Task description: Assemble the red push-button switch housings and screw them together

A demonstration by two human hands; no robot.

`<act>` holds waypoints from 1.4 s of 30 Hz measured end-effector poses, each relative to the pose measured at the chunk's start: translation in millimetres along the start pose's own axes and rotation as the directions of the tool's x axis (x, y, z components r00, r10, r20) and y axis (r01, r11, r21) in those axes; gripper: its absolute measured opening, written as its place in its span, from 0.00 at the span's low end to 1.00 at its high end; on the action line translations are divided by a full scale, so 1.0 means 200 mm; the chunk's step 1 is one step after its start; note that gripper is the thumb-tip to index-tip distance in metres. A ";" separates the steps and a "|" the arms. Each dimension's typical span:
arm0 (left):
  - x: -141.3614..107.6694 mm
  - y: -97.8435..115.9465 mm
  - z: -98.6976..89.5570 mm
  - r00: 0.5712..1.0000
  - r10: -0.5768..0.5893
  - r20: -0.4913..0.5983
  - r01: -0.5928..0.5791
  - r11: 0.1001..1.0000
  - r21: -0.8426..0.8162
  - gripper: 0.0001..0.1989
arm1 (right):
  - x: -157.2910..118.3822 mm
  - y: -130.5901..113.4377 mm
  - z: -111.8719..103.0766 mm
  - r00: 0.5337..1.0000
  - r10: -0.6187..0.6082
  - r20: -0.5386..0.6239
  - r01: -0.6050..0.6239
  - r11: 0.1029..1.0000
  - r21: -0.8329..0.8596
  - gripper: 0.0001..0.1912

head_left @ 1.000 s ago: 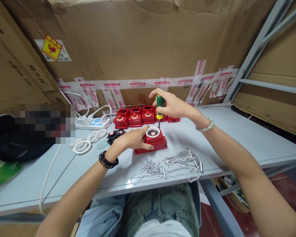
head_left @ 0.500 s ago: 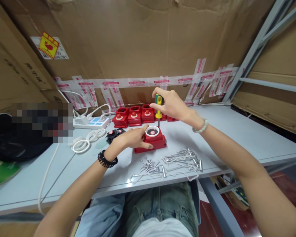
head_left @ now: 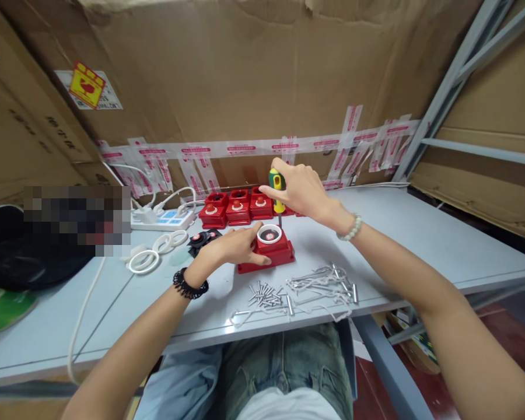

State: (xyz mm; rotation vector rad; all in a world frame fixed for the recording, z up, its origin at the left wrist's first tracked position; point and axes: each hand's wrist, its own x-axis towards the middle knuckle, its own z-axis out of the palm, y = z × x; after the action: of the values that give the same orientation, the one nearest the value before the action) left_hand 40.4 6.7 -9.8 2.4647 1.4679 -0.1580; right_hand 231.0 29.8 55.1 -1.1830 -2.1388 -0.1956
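My right hand (head_left: 300,189) grips a yellow-and-green screwdriver (head_left: 279,205) by its handle, shaft pointing down. Its tip meets the far side of a red box (head_left: 276,256), behind the white ring (head_left: 270,234) on top; what it touches there is hidden. My left hand (head_left: 240,245) lies over the left part of this box, fingers and thumb pressed around it, holding it on the table. Inside the white ring is a black disc with a red-and-white centre. Beside my left hand are black round parts (head_left: 201,239).
Several red boxes (head_left: 237,209) stand in rows at the back. Small screws (head_left: 266,294) and metal rods with white cords (head_left: 321,281) lie near the front edge. White rings (head_left: 144,262), a power strip (head_left: 168,220) and a black bag (head_left: 30,256) are at left; a cardboard wall (head_left: 245,76) rises behind.
The screwdriver handle has tilted slightly to the left, with my right hand shifting a little that way. My left hand and the red box stay in place.
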 end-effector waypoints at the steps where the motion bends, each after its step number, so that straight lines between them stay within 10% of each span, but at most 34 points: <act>1: 0.00 0.00 0.00 1.000 -0.004 0.004 0.004 1.000 0.003 0.46 | 0.00 0.00 0.00 0.998 -0.038 0.048 0.036 0.998 0.053 0.13; 5: 0.00 0.00 0.00 1.000 0.003 0.001 -0.003 1.000 -0.004 0.46 | 0.00 0.05 0.00 0.959 -0.240 0.149 0.174 0.919 0.354 0.21; 12: 0.00 0.01 0.00 1.000 0.021 -0.012 -0.021 1.000 -0.001 0.44 | -0.02 0.08 0.04 0.999 0.032 -0.006 -0.031 0.993 0.115 0.12; 18: 0.00 0.00 0.00 1.000 0.019 -0.016 -0.019 1.000 -0.016 0.44 | -0.01 0.11 -0.07 0.939 -0.267 0.217 0.122 0.849 0.514 0.18; 26: -0.01 0.01 0.00 1.000 0.012 -0.009 -0.012 1.000 -0.015 0.46 | -0.02 0.06 0.06 0.994 0.102 -0.023 -0.096 0.977 0.188 0.17; 32: -0.01 0.01 -0.01 1.000 0.007 0.001 -0.007 0.999 -0.036 0.45 | 0.00 0.13 -0.02 0.951 -0.203 0.233 -0.046 0.654 0.755 0.25; 34: -0.01 0.01 -0.01 1.000 0.016 -0.002 -0.016 0.999 -0.032 0.45 | 0.00 0.11 -0.05 0.922 -0.266 0.283 -0.019 0.697 0.717 0.20; 39: -0.01 0.01 -0.01 1.000 0.008 -0.006 -0.008 1.000 -0.012 0.45 | 0.00 0.06 0.03 0.996 0.014 -0.091 0.015 0.949 0.314 0.07; 42: -0.01 0.01 -0.01 1.000 0.012 -0.005 -0.012 1.000 -0.010 0.46 | 0.00 0.06 0.06 0.993 0.043 -0.112 -0.014 0.969 0.245 0.10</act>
State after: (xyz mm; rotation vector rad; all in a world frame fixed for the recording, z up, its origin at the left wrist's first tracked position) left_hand 41.5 4.8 -6.9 2.4673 1.4515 -0.1424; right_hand 235.2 42.3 43.0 -1.0325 -1.9781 0.0127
